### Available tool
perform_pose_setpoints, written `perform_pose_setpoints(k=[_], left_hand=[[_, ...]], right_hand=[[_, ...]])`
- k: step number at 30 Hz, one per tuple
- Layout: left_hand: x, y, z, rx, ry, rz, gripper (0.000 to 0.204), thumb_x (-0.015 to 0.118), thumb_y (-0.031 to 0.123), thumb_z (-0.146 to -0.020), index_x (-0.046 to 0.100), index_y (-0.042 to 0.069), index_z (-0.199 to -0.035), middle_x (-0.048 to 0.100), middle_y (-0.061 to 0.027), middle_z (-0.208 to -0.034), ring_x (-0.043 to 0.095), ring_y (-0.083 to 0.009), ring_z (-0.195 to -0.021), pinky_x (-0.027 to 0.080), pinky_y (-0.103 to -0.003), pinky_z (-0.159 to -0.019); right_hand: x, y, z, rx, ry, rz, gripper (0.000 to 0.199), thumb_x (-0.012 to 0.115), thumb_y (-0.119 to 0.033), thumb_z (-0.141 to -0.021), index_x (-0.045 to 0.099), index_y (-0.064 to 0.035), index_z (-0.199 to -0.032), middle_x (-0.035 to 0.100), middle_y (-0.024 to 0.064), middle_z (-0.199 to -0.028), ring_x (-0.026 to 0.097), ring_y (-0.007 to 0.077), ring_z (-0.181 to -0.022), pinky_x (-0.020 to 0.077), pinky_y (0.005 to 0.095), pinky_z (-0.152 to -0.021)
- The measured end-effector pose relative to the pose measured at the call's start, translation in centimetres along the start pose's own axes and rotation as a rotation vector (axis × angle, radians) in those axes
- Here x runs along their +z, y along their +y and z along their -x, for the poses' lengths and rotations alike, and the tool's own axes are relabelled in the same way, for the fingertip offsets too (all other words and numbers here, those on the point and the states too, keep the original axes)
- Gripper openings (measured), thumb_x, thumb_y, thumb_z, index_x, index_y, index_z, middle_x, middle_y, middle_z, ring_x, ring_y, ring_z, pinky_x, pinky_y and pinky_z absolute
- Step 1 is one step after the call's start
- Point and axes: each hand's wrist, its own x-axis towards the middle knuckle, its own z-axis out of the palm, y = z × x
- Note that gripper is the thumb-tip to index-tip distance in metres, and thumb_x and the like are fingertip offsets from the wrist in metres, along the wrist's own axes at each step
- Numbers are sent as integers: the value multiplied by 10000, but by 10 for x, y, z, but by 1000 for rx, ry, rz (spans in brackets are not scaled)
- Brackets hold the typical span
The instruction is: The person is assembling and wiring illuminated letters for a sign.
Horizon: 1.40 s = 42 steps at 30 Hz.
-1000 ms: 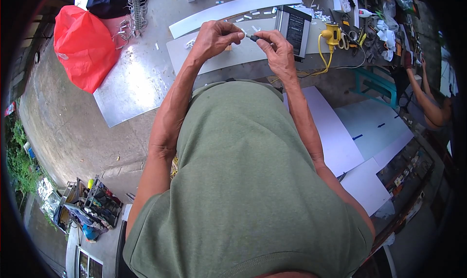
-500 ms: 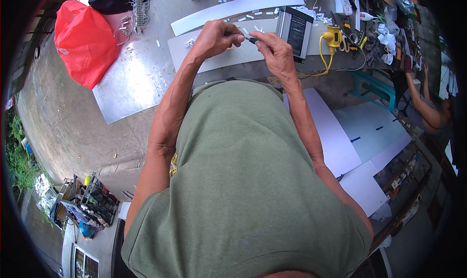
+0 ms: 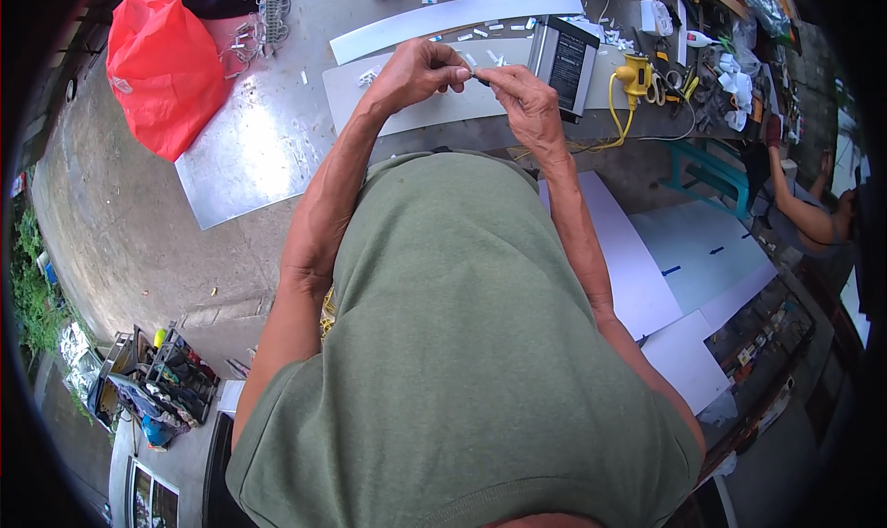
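Over the pale panel (image 3: 420, 108) on the workbench, my two hands meet fingertip to fingertip. My left hand (image 3: 418, 73) is closed in a pinch around something tiny that its fingers hide. My right hand (image 3: 527, 98) pinches from the other side, its fingertips almost touching those of the left. A small dark piece (image 3: 481, 81) shows below the right fingertips; its kind is too small to tell. Small white pieces (image 3: 370, 74) lie on the panel beside my left wrist. Close to my right hand stands a black and silver box (image 3: 567, 66) with a printed label.
A curved white strip (image 3: 453, 23) lies beyond my hands. To the right are a yellow electrical device (image 3: 634, 77) with a cable, scissors (image 3: 656, 89) and clutter. A red bag (image 3: 162, 75) lies left. Below the bench's right side stands a teal stool (image 3: 707, 177); another person's arm (image 3: 799, 195) shows farther right.
My right fingertips have closed in on the left ones, and less of the dark piece shows between them. The whole view has shifted slightly.
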Motion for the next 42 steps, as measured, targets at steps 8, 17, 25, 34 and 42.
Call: perform_pose_setpoints(k=[8, 17, 25, 34, 42], left_hand=[[-1, -7, -2, -24, -25, 38, 273, 734, 258, -921, 754, -9, -973, 731, -65, -779, 666, -128, -723, 534, -290, -668], [1, -4, -2, -9, -36, 72, 283, 719, 312, -930, 740, 43, -1017, 729, -36, -812, 637, -103, -749, 498, -279, -674], [2, 0, -4, -33, -56, 46, 227, 687, 232, -911, 722, 20, -982, 736, -54, -788, 637, -95, -702, 506, -255, -637], [5, 6, -2, -71, 0, -25, 212, 651, 190, -832, 712, -1, -900, 728, -79, -748, 640, -115, -634, 535, -270, -611], [8, 4, -3, -105, 1, -78, 231, 639, 189, -795, 730, -22, -822, 732, -90, -718, 659, -128, -615, 542, -287, -611]], right_hand=[[0, 0, -1, -89, 12, 70, 284, 632, -8, -933, 727, -118, -1177, 688, 70, -952, 677, 201, -822, 555, 331, -714], [0, 2, 3, 148, 40, -68, 312, 662, -57, -936, 680, -110, -1242, 705, 48, -967, 646, 96, -778, 524, 256, -661], [-2, 1, -1, 152, 2, -49, 329, 646, -43, -935, 682, -116, -1254, 687, 30, -957, 621, 81, -759, 510, 246, -648], [0, 2, -1, 47, -26, 8, 281, 610, -17, -930, 717, -109, -1172, 658, 63, -949, 641, 144, -744, 533, 298, -654], [2, 10, 0, -80, -68, 83, 269, 620, 12, -898, 723, -97, -1121, 643, 76, -949, 670, 216, -821, 557, 340, -705]])
